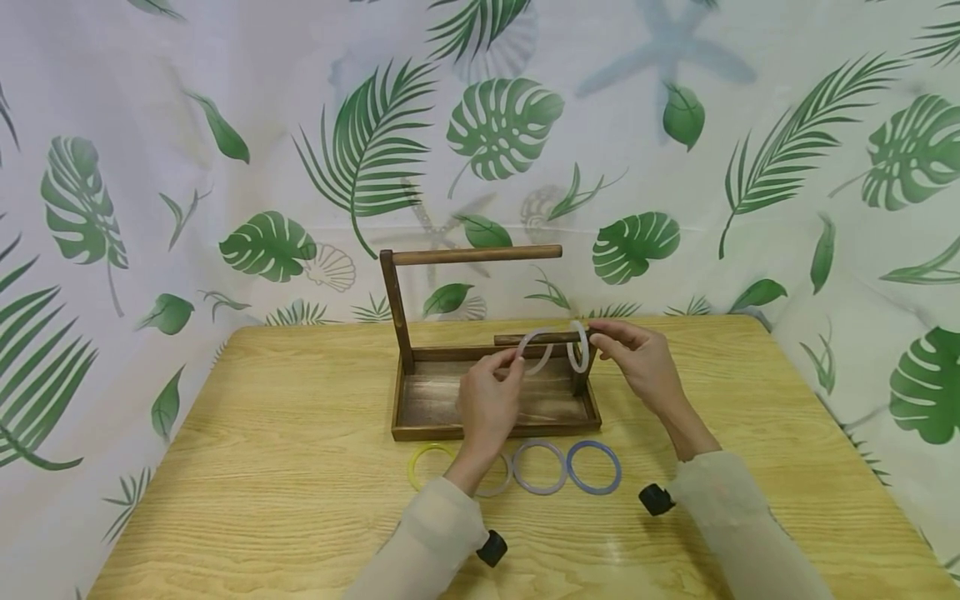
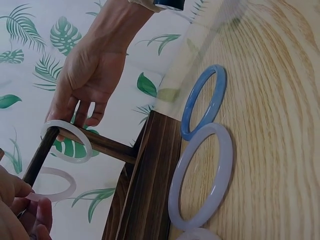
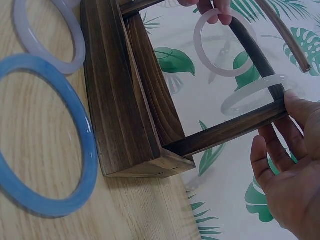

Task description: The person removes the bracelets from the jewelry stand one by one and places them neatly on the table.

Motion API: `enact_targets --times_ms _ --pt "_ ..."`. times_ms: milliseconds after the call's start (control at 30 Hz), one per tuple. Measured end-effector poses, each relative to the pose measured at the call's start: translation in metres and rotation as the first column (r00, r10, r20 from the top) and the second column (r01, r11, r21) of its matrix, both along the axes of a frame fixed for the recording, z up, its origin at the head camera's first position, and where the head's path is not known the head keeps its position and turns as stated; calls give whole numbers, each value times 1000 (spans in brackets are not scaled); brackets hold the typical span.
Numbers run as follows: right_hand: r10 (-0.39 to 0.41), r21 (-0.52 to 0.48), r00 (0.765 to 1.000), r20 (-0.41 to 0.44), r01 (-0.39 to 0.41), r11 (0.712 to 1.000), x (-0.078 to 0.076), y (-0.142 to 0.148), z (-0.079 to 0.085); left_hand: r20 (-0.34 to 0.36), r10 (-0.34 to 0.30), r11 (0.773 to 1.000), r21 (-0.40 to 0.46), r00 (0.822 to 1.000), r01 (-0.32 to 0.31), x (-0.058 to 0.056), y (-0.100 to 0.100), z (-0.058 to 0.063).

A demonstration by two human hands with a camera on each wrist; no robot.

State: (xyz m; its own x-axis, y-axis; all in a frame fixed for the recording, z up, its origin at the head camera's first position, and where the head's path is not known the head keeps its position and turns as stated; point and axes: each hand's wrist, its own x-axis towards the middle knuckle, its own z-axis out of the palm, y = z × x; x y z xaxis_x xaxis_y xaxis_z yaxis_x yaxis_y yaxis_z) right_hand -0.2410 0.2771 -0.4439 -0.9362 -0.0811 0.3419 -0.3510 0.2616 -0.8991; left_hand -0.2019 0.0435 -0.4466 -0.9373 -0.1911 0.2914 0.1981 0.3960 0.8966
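A dark wooden bangle stand (image 1: 401,312) has a tray base and two horizontal bars at different heights. My left hand (image 1: 489,398) pinches a pale pinkish bangle (image 3: 199,52) at the free end of the lower bar (image 2: 39,157); the bar's tip lies close to those fingers. Farther along that bar, near its post, hangs a white bangle (image 1: 584,354). With thumb and fingers, my right hand (image 1: 643,365) grips the corner where lower bar and right post (image 3: 225,129) meet. The upper bar (image 1: 480,255) carries nothing.
In front of the tray's front edge (image 1: 495,432), a yellow bangle (image 1: 412,468), a pale bangle (image 1: 495,493), a lavender bangle (image 1: 540,492) and a blue bangle (image 1: 618,471) lie in a row on the wooden table (image 1: 300,483). A leaf-patterned cloth (image 1: 300,125) hangs behind.
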Motion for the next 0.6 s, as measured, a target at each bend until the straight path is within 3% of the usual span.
enact_targets --times_ms 600 --pt "-9 17 1000 5 9 1000 1 0 1 21 38 998 -43 999 -37 -1 -12 -1"
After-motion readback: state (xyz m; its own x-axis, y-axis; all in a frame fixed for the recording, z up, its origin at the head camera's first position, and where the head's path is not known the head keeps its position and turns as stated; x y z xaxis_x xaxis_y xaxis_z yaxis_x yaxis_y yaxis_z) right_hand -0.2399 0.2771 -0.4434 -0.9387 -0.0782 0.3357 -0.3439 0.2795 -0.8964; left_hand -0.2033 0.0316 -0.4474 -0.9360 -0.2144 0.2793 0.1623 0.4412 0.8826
